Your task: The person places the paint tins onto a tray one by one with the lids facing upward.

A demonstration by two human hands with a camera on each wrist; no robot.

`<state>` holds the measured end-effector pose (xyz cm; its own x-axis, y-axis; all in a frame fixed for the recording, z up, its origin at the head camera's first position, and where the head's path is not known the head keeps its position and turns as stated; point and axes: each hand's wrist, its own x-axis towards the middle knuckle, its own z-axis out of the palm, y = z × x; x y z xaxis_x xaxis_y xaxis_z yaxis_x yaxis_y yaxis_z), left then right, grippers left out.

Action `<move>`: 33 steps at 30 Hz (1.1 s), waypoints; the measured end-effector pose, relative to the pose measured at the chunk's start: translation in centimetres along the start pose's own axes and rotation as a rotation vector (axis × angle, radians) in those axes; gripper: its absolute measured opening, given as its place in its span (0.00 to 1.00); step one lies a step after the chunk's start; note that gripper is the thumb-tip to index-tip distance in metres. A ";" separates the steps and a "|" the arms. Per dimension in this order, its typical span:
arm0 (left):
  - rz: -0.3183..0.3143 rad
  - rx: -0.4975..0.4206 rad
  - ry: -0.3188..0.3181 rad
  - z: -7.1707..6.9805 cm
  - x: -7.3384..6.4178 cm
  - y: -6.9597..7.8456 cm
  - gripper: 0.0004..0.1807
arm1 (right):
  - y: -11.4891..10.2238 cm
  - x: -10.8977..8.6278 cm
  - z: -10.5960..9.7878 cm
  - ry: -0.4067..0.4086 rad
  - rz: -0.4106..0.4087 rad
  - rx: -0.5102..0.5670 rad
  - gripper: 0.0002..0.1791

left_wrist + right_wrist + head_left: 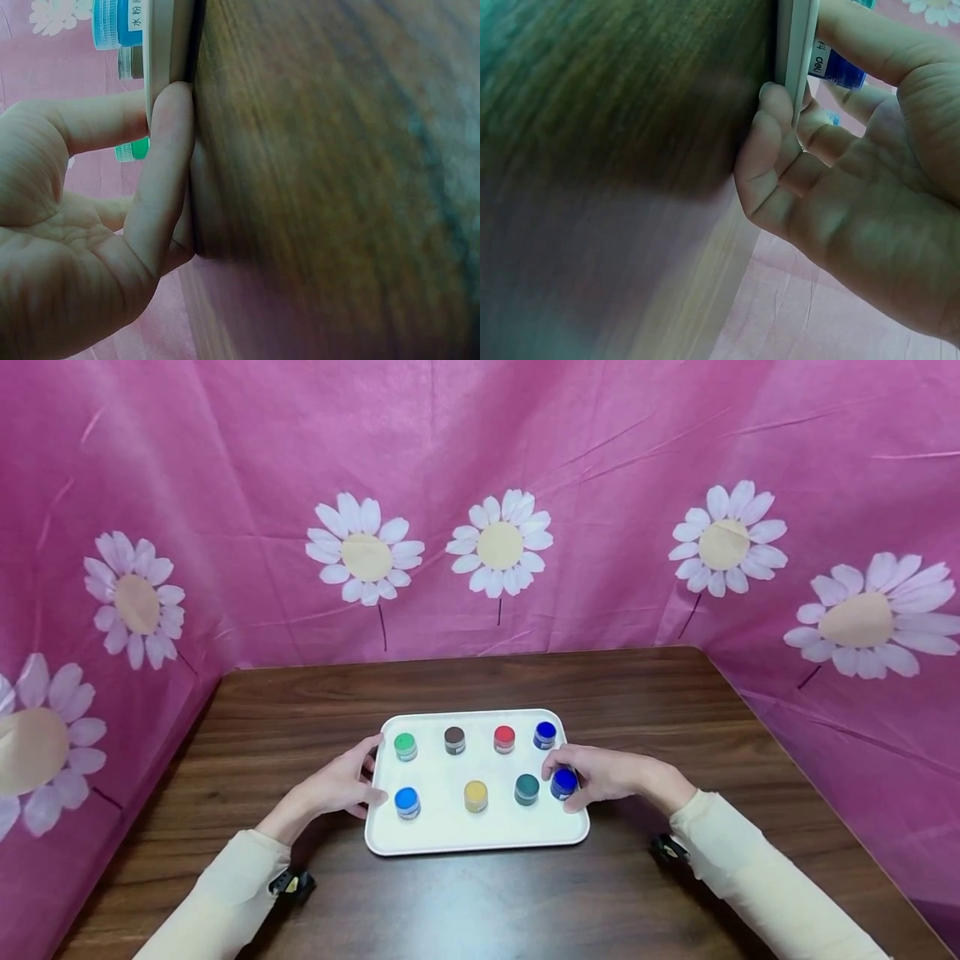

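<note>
A white tray (442, 839) lies on the wooden table, bearing several small paint jars with coloured lids. My left hand (345, 781) grips its left edge, thumb over the rim and fingers beneath, as the left wrist view shows. Nearest that thumb stands a light blue jar (407, 802), with a green jar (406, 746) behind it. At the right edge my right hand (603, 772) holds the tray, its thumb on top and curled fingers (761, 154) against the underside. Its thumb and index finger lie either side of a dark blue jar (564, 783).
Also on the tray are a brown jar (454, 740), a red jar (504, 739), another dark blue jar (545, 735), a yellow jar (476, 796) and a dark green jar (527, 789). A pink flowered curtain (600, 443) surrounds the table (315, 710) at the back and sides.
</note>
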<state>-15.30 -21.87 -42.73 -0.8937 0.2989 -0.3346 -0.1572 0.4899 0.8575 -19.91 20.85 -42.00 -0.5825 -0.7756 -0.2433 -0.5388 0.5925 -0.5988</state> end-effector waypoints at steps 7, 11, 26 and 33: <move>0.004 0.001 0.005 0.2 0.0 0.1 0.55 | 0.1 -0.3 -0.1 0.009 -0.004 0.020 0.25; 0.005 0.002 0.000 0.4 -0.1 0.0 0.55 | 0.1 -0.5 0.0 0.005 0.009 0.027 0.25; -0.008 0.024 0.012 0.3 0.1 0.1 0.55 | 0.2 -1.2 0.1 0.024 -0.100 -0.057 0.25; 0.057 0.067 -0.009 -0.1 -0.3 0.1 0.51 | 0.3 -2.6 -2.1 0.098 -0.129 -0.042 0.31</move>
<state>-15.13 -22.00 -42.48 -0.8967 0.3346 -0.2898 -0.0775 0.5260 0.8470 -19.79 23.51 -39.93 -0.5626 -0.8219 -0.0897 -0.6364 0.4998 -0.5875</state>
